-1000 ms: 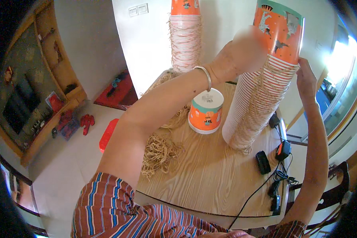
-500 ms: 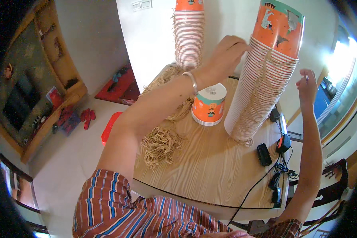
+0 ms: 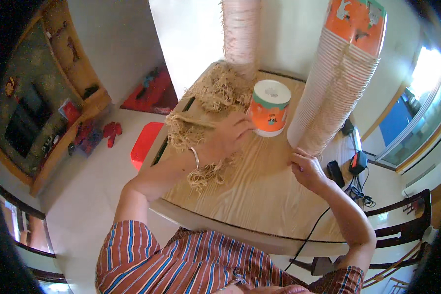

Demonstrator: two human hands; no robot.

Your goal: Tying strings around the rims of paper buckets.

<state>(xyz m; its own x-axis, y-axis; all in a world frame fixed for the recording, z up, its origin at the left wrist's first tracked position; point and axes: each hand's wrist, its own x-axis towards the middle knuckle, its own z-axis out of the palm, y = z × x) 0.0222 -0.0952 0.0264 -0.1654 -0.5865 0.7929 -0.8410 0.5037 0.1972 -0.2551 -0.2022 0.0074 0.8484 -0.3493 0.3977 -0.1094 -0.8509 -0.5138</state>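
A tall stack of nested paper buckets (image 3: pixel 323 93), orange and green at the top with white rims, stands tilted in view with beige twine (image 3: pixel 334 100) hanging down its side. At its foot is my right hand (image 3: pixel 306 169), fingers pinched together; what they hold is too small to make out. My left hand (image 3: pixel 230 134), a bracelet on its wrist, is over the table in front of a short upside-down bucket (image 3: pixel 269 110). Its fingers are bent and close together, slightly blurred, and anything in them is hidden. Loose twine (image 3: pixel 181 134) lies beside and beneath that hand.
Behind stands another bucket stack (image 3: pixel 241 34), with more twine (image 3: pixel 220 88) heaped at its base. A black object (image 3: pixel 335 173), an adapter (image 3: pixel 358 161) and cables (image 3: pixel 360 196) lie at the table's right edge. A red stool (image 3: pixel 146 142) is at left, a dark chair (image 3: pixel 402 220) at right.
My left hand has come down and left from the upper part of the tall stack to the table. My right hand has moved from the stack's right side down to its foot.
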